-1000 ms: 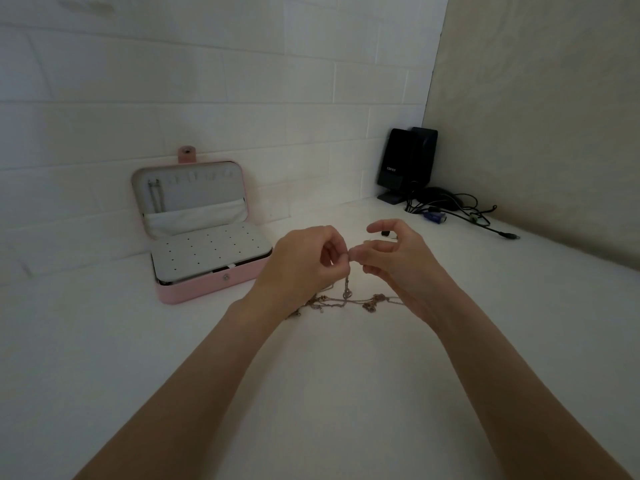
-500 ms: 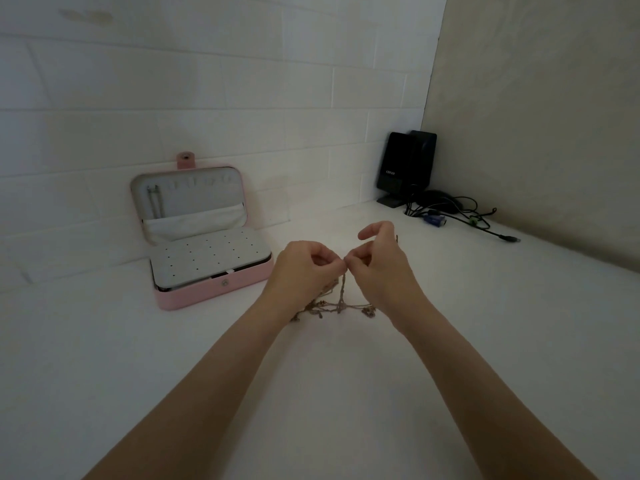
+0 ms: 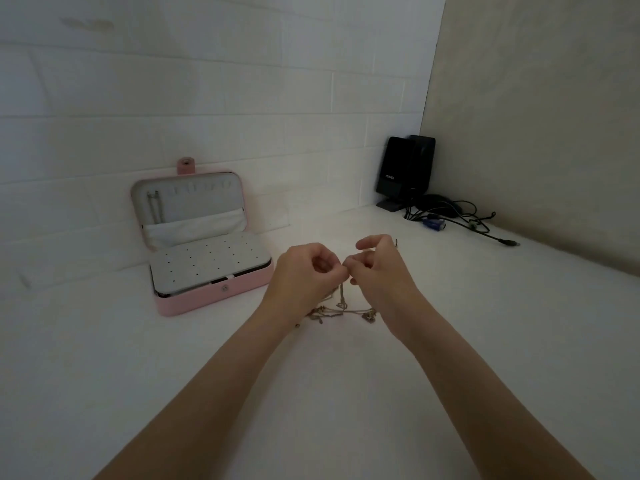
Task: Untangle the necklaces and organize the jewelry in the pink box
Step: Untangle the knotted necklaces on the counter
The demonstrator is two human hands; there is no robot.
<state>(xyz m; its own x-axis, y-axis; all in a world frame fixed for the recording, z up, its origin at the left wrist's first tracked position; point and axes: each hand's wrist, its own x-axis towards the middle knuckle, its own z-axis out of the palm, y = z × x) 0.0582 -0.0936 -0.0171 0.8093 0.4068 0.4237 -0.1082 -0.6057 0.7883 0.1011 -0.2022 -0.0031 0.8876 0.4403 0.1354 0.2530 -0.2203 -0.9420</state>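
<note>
Right of the open pink box (image 3: 207, 292), the left hand (image 3: 304, 271) and right hand (image 3: 377, 268) met fingertip to fingertip, each pinching the tangled necklaces (image 3: 341, 308). The tangle hung from the pinch, its lower loops resting on the white table (image 3: 485, 323).

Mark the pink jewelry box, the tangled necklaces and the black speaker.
pink jewelry box (image 3: 221, 299), head view, on its pink front wall by the snap.
tangled necklaces (image 3: 341, 310), head view, on the chain clump lying on the table.
black speaker (image 3: 396, 171), head view, on its front face.
</note>
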